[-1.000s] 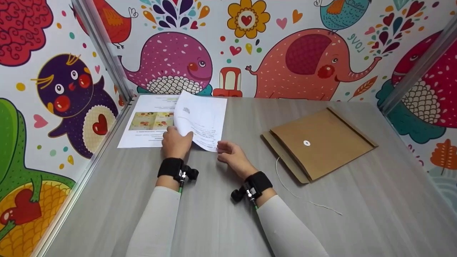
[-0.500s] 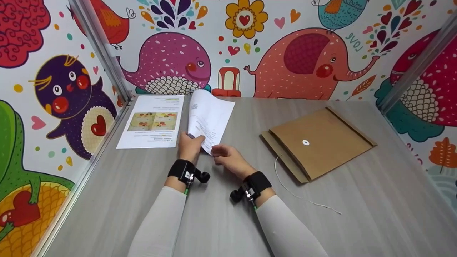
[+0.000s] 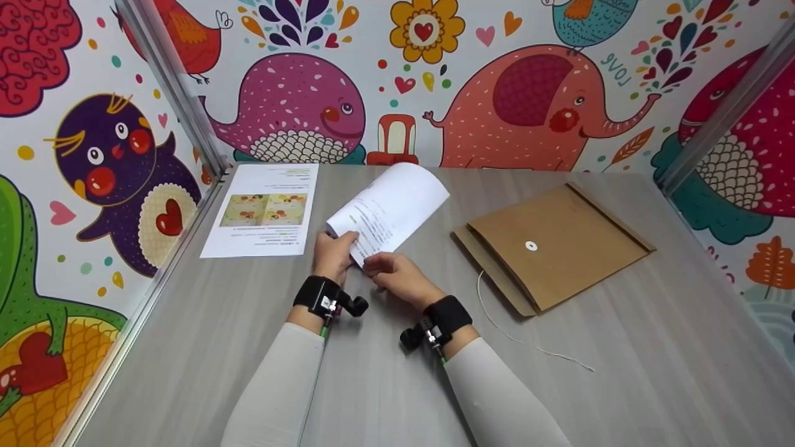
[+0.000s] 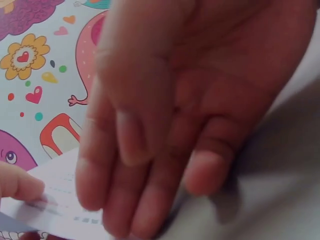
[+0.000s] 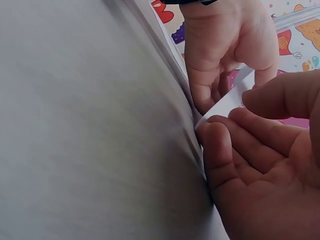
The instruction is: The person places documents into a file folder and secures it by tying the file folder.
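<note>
A printed white sheet of paper (image 3: 400, 208) bends upward off the table in a curve. In the head view, my left hand (image 3: 332, 257) pinches its lower left end, thumb on top and fingers underneath. At the sheet's near corner, my right hand (image 3: 404, 279) touches the edge with its fingertips. The left wrist view has the right palm (image 4: 200, 100) filling the middle, fingers mostly straight and thumb in front of them. There, only the left thumb (image 4: 22, 185) shows, over the print. Seen from the right wrist, the left hand (image 5: 230, 40) grips beside the paper corner (image 5: 227, 102).
Flat at the back left lies a second printed sheet (image 3: 254, 242) with a coloured picture. A brown document envelope (image 3: 577, 242) rests on the right, its flap open. From it a white string (image 3: 497, 323) trails over the grey table (image 3: 372, 385). Patterned walls (image 3: 484, 143) enclose the back and sides.
The left hand has moved right, drawing its sheet off the flat one, which is now uncovered. The held sheet has swung right and curls more. The right hand has shifted slightly left onto its corner.
</note>
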`<state>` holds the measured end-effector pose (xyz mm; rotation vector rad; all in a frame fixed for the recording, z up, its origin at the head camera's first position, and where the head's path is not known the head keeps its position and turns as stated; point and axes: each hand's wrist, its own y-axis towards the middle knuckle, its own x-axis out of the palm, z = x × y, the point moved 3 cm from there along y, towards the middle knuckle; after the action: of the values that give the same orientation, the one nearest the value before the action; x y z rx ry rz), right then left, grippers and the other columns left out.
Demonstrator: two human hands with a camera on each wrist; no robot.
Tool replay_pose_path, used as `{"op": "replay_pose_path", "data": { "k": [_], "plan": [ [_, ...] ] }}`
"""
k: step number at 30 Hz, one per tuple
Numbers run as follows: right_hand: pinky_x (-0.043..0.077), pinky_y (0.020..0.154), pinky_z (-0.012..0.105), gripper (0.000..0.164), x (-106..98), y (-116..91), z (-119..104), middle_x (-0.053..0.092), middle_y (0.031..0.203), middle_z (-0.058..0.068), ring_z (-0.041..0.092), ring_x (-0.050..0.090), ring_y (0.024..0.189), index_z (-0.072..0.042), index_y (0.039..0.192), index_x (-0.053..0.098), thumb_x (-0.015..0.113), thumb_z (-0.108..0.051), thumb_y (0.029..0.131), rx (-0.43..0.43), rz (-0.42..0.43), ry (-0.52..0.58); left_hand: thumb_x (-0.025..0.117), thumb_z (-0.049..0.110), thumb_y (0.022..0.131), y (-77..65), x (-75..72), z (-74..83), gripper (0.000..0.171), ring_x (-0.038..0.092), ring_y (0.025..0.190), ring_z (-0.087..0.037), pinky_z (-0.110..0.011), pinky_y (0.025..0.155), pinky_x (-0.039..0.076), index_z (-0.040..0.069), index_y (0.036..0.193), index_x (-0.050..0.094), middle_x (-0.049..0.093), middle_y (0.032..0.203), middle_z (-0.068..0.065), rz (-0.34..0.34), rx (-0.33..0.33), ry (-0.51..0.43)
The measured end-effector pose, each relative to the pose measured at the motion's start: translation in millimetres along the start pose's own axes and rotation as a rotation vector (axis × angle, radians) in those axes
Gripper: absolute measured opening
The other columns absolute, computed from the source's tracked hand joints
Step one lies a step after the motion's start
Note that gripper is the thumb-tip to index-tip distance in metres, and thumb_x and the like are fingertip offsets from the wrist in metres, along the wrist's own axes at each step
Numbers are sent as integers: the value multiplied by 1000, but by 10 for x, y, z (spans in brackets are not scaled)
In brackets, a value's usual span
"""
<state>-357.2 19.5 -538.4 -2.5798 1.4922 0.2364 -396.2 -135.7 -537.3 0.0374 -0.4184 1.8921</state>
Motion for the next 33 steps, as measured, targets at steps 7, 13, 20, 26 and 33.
{"op": "replay_pose_path", "data": {
  "k": [7, 13, 20, 26, 33],
  "plan": [
    [55, 83, 23, 43, -10, -6, -11, 72, 128, 23, 23, 69, 114, 8, 134, 65, 57, 2, 92, 2, -23, -46, 58, -1, 97, 28, -17, -4, 53, 63, 121, -28, -35, 94, 58, -9, 148, 46, 58, 142, -22, -24, -79, -247],
    [53, 80, 25, 41, -34, -18, -18, 74, 127, 19, 20, 69, 110, 4, 132, 68, 56, 3, 93, 20, -74, -54, 59, -5, 95, -1, 7, -8, 50, 60, 122, -29, -35, 100, 54, -14, 142, 44, 57, 138, -22, 22, -78, -354],
    [52, 75, 23, 43, -38, -36, -28, 74, 127, 23, 20, 70, 109, 7, 131, 67, 54, 3, 90, 42, -129, -17, 60, -11, 91, -28, 71, -49, 43, 66, 100, -20, -24, 83, 56, -15, 133, 53, 67, 115, -15, -26, -29, -271],
    [53, 77, 23, 46, -47, -44, -14, 74, 127, 23, 19, 72, 111, 7, 131, 67, 52, 3, 88, 48, -193, -9, 65, -10, 90, -40, 35, -98, 39, 66, 89, -17, -22, 76, 55, -11, 128, 58, 69, 107, -13, -26, 2, -56],
    [57, 78, 24, 42, -225, -128, -93, 74, 122, 28, 19, 73, 99, 11, 131, 65, 52, 4, 91, 46, -233, -33, 65, -4, 88, -28, -43, -41, 44, 69, 96, -25, -25, 77, 56, -6, 132, 60, 70, 121, -20, 8, 95, 277]
  ]
}}
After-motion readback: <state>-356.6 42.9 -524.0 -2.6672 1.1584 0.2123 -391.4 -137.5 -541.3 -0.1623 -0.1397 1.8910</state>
